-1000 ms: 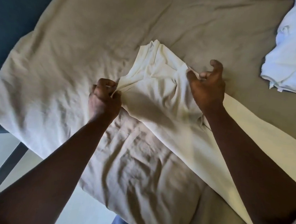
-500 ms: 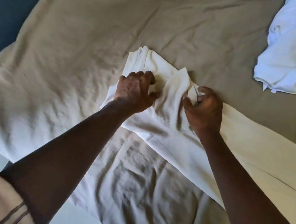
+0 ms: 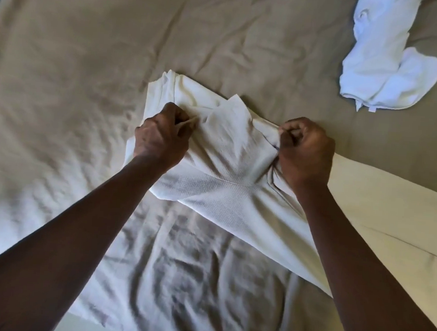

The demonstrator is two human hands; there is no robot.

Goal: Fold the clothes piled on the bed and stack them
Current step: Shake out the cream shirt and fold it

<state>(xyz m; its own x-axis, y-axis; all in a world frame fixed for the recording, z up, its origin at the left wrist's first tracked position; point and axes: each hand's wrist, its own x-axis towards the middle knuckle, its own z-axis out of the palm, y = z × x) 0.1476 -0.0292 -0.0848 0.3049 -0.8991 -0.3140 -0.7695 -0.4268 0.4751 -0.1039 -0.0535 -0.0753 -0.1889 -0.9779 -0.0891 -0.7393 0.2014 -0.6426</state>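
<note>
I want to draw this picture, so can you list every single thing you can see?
cream ribbed knit garment: one, cream, middle of the bed, trailing off to the lower right.
crumpled white cloth garment: one, white, upper right, apart from the cream one.
wrinkled beige bed sheet: one, beige, under everything.
left hand: one, grips the cream garment's left side.
right hand: one, grips its right side.

both hands, left hand (image 3: 161,138) and right hand (image 3: 305,152), pinch the cream garment (image 3: 228,150) on the wrinkled beige bed sheet (image 3: 90,66); a white garment (image 3: 381,70) lies well apart.
</note>
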